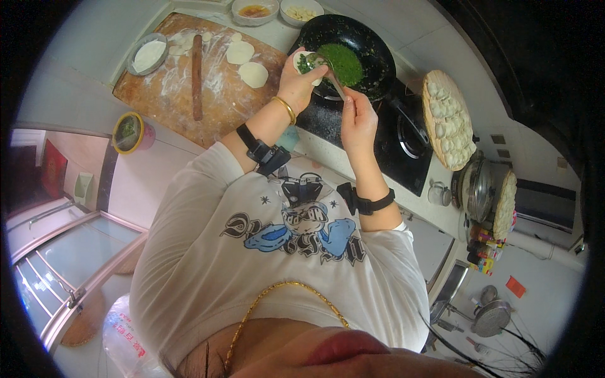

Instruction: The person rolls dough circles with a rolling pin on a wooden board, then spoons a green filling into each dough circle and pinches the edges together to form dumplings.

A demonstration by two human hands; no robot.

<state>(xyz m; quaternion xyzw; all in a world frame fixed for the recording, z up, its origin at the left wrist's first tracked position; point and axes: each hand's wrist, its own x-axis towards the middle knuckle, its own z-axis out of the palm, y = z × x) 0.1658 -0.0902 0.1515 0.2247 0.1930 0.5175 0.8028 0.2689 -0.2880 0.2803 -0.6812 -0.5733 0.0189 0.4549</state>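
A round dough wrapper (315, 81) with chopped green filling on it lies in my left hand (298, 85), close to the wok's near left rim. My right hand (360, 118) grips a metal spoon (337, 84) by its handle. The spoon's bowl rests at the filling on the wrapper, under my left thumb. Behind both hands stands a black wok (378, 52), holding a mass of finely chopped green filling (347, 66). Two rolled wrappers (253, 75) lie on the floured wooden board (222, 127) to the left, near a wooden rolling pin (197, 78).
A bowl of white flour (149, 55) sits on the board's left corner. Behind the board are a bowl of orange-brown liquid (254, 11) and a bowl of pale pieces (301, 12). A tray of dumplings (446, 123) stands right of the gas stove (401, 163), near a glass jar (439, 193).
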